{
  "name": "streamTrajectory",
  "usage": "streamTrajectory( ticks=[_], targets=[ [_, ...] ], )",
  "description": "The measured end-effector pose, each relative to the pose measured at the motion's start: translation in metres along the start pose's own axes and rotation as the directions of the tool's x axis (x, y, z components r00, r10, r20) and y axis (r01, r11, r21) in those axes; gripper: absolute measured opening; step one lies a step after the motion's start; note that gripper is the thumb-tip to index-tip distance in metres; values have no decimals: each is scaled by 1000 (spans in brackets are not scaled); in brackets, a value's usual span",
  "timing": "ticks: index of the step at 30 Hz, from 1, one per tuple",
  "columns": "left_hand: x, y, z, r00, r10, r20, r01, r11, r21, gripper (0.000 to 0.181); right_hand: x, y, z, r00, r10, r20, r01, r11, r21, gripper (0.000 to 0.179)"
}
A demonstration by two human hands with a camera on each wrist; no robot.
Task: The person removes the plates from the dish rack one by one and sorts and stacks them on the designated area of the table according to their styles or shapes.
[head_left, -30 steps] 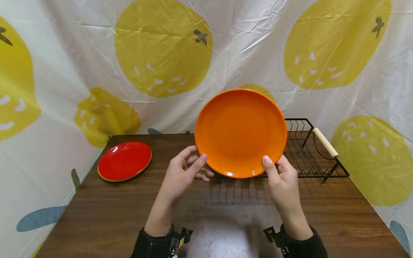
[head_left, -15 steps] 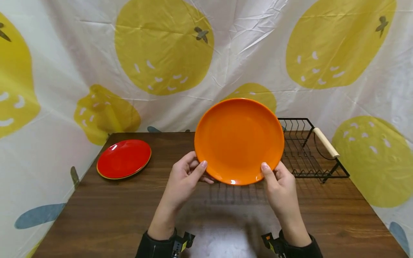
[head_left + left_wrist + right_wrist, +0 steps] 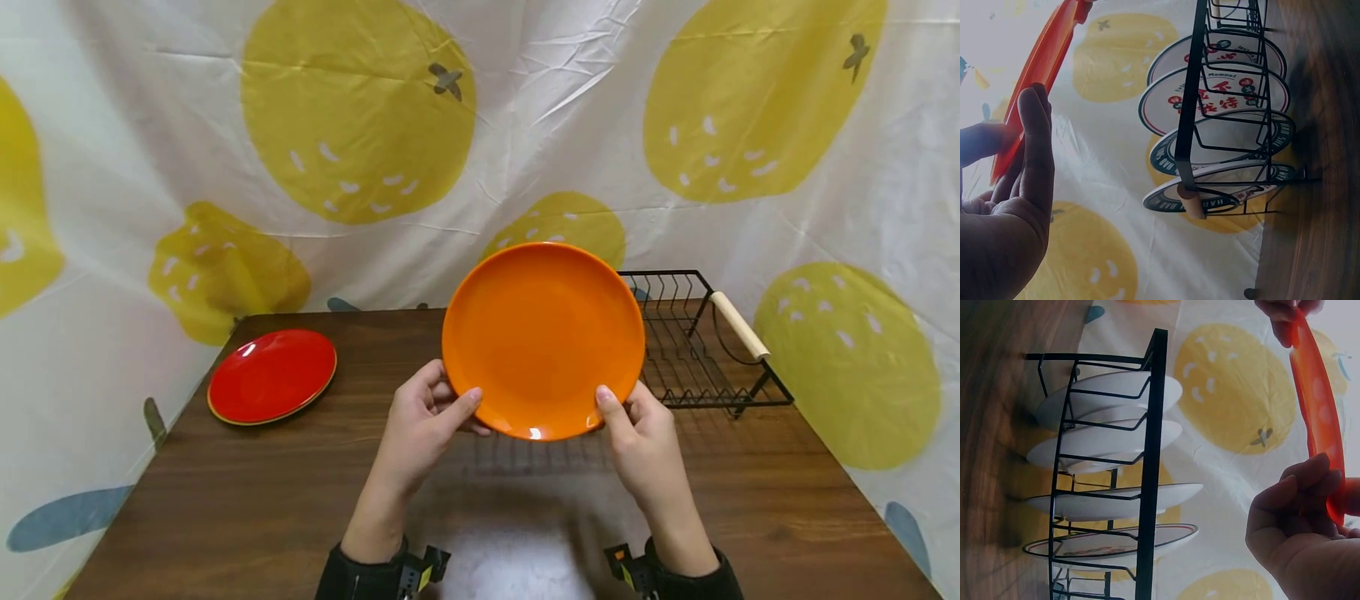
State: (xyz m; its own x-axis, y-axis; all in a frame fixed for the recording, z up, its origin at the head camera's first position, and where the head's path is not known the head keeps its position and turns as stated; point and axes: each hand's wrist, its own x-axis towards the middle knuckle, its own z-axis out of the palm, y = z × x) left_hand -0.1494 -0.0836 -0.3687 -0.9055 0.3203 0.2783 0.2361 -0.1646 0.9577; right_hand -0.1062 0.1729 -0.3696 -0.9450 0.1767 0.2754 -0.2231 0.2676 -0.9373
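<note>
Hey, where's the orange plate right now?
In the head view, the orange plate is just right of centre, held at its lower edge by the left hand and right hand, in front of the black rack.

In the head view, the glossy orange round plate (image 3: 543, 342) hides the left part of the black wire rack (image 3: 688, 354), which the right wrist view's lower edge crops
</note>
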Motion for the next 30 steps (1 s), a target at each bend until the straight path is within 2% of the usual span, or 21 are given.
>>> streamTrajectory(
  ticks=[7, 15, 20, 26, 30],
  targets=[
    [-2, -1, -1, 1000, -14, -6, 14, 1000, -3, 34, -1, 0, 1, 1000, 3, 29, -3, 1000, -1, 22],
    [-3, -2, -3, 997, -46, -58, 47, 999, 23, 39, 0, -1, 0, 998, -20, 63, 24, 998, -63, 20],
    [-4, 0, -6, 997, -68, -39, 69, 996, 48, 39, -2, -4, -2, 997, 25, 75, -19, 996, -84, 21],
    [-4, 4, -9, 991, -131, -26, 133, 987, 89, 27, -4, -10, -5, 995, 31, 91, -22, 995, -92, 20],
    [-7, 4, -10, 986, -163, -26, 165, 978, 127, 25, -5, -11, -5, 992, 61, 109, -53, 995, -80, 20]
  ],
)
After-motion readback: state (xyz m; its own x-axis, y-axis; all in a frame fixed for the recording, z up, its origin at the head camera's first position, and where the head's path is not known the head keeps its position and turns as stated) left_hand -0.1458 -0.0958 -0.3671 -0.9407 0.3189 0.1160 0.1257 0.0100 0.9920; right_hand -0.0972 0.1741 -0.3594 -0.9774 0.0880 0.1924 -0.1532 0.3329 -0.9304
